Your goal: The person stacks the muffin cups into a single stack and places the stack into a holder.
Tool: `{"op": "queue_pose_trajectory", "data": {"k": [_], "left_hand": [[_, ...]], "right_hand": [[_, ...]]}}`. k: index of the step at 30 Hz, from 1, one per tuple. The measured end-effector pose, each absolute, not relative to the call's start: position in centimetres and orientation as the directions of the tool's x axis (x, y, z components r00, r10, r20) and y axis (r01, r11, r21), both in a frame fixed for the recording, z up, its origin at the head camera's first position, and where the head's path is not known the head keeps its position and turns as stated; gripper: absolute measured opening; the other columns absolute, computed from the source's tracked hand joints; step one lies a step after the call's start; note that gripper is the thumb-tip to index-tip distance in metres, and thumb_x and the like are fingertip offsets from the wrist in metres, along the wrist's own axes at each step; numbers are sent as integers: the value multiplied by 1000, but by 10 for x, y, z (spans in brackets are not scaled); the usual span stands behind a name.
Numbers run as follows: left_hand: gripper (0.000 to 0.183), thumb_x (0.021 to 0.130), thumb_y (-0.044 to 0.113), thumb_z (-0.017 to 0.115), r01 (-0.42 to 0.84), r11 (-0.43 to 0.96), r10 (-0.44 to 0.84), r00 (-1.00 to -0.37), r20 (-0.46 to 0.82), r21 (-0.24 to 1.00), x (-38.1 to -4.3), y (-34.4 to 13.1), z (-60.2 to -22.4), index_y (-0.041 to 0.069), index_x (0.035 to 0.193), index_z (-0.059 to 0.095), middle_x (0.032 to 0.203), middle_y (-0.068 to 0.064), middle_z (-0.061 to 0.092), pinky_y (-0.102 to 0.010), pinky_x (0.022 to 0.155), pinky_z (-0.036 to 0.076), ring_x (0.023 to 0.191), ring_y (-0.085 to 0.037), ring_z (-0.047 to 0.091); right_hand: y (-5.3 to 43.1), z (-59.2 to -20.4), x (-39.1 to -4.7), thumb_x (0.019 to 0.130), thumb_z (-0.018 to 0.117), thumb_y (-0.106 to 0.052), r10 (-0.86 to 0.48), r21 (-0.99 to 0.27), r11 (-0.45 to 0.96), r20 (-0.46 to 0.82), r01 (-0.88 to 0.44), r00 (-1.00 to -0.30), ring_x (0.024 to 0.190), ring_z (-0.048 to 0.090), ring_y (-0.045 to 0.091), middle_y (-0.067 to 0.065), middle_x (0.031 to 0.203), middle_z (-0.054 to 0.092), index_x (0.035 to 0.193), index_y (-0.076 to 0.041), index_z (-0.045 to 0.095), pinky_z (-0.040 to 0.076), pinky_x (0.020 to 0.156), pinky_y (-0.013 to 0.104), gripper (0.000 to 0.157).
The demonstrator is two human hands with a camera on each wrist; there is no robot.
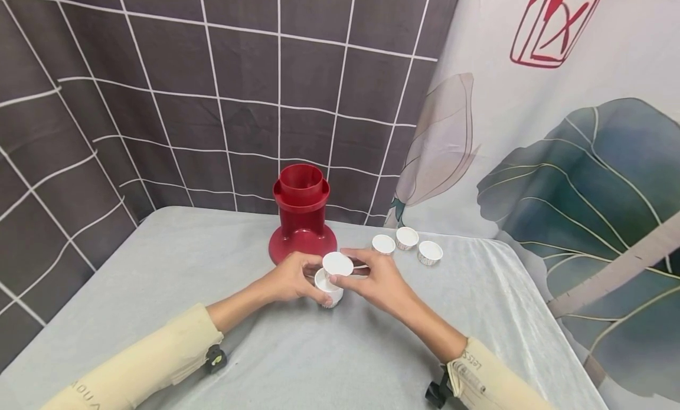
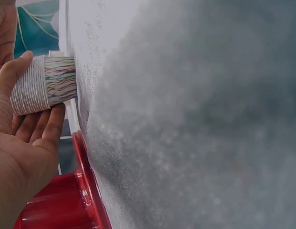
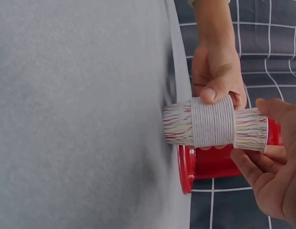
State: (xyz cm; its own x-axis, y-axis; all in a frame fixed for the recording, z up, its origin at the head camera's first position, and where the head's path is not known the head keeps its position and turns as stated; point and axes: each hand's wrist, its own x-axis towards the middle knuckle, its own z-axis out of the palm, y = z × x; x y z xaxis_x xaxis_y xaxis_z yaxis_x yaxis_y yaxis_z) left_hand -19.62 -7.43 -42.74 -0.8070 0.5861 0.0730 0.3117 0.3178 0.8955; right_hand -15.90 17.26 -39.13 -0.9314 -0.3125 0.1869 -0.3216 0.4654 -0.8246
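Note:
Just in front of a red stand (image 1: 303,218), my left hand (image 1: 294,278) grips a small white paper cup (image 1: 330,298) low at the table. This cup has a ribbed white band and colored streaks near its base, seen in the right wrist view. My right hand (image 1: 379,278) pinches a second paper cup (image 1: 337,263) by its side, thumb and fingers opposed. The second cup (image 3: 250,129), streaked in color, sits directly above the banded cup (image 3: 212,121), in line with it. How far one reaches into the other is hidden.
Three more small white cups, a left one (image 1: 383,245), a back one (image 1: 406,238) and a right one (image 1: 430,252), stand toward the table's back right. A grey cloth covers the table (image 1: 340,363). A dark grid curtain (image 1: 239,103) hangs behind.

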Motion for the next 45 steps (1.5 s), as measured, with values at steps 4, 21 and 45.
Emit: {"op": "queue_pose_trajectory", "data": {"k": [4, 21, 45], "left_hand": [[56, 81, 19, 102, 308, 313, 588, -805, 71, 898, -196, -74, -428, 11, 133, 80, 119, -3, 85, -25, 91, 65, 106, -15, 82], [49, 83, 20, 98, 277, 292, 585, -809, 58, 915, -196, -75, -429, 12, 128, 82, 111, -3, 84, -30, 89, 66, 99, -17, 80], [55, 81, 20, 101, 273, 285, 587, -807, 57, 919, -197, -75, -430, 12, 132, 82, 116, -4, 85, -25, 90, 67, 101, -15, 83]], "right_hand": [[171, -392, -156, 93, 94, -27, -353, -809, 465, 204, -360, -913, 115, 83, 23, 9, 131, 83, 140, -8, 78, 69, 100, 37, 53], [167, -405, -152, 91, 93, -15, -404, -753, 483, 261, -447, -877, 110, 81, 31, 14, 130, 82, 138, -2, 77, 69, 99, 46, 51], [161, -410, -150, 93, 93, -16, -371, -737, 518, 263, -433, -891, 109, 80, 23, 8, 123, 82, 130, -6, 83, 69, 98, 36, 40]]}}
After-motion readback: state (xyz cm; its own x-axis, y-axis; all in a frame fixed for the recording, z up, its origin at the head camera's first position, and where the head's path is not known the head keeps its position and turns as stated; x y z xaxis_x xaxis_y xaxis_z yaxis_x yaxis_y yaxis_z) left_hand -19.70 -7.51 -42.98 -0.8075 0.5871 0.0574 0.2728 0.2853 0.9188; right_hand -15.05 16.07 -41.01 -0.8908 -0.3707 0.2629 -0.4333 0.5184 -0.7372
